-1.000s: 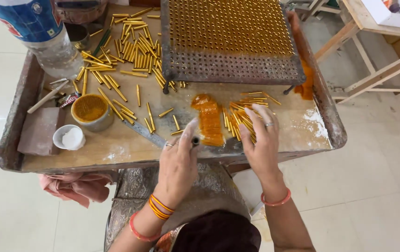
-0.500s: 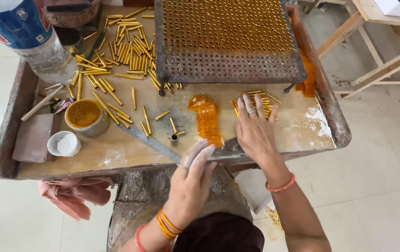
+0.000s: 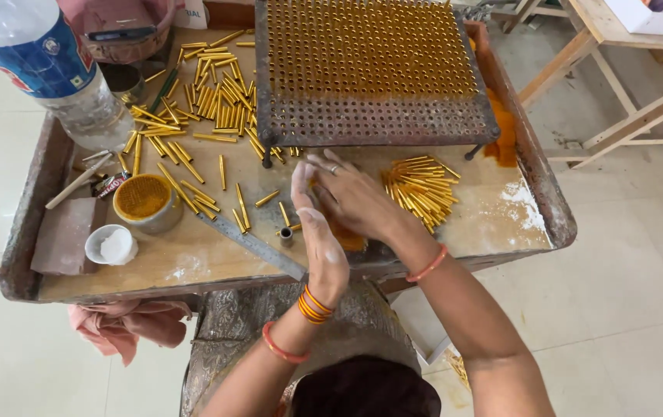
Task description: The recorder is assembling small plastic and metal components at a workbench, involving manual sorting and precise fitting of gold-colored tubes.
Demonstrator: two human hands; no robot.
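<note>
At the far left of my wooden tray (image 3: 30, 224) a clear plastic water bottle (image 3: 53, 69) with a blue label lies across the corner, and below it sit a flat brown block (image 3: 65, 235), a small white lid (image 3: 111, 245) and a round tin of orange-yellow paste (image 3: 144, 202). Loose golden tubes (image 3: 192, 116) are scattered across the board next to these, and a long metal ruler (image 3: 250, 245) runs slantwise toward my left hand (image 3: 317, 243). That hand stands on edge with the fingers straight and close together, dusted with white powder, pressed against the side of the orange lump (image 3: 345, 238) near the front rim of the tray; whether it grips anything I cannot tell. A short dark tube (image 3: 287, 235) stands upright just beside it. My right hand (image 3: 355, 199) lies palm down over the same lump, fingers spread a little and curved, covering most of it, so only an orange edge shows beneath. Behind my hands stands the perforated metal rack (image 3: 370, 73), packed with upright golden tubes. To the right lies a tidy heap of golden tubes (image 3: 420, 193), near my right wrist, and further right white powder (image 3: 521, 197) dusts the board.
</note>
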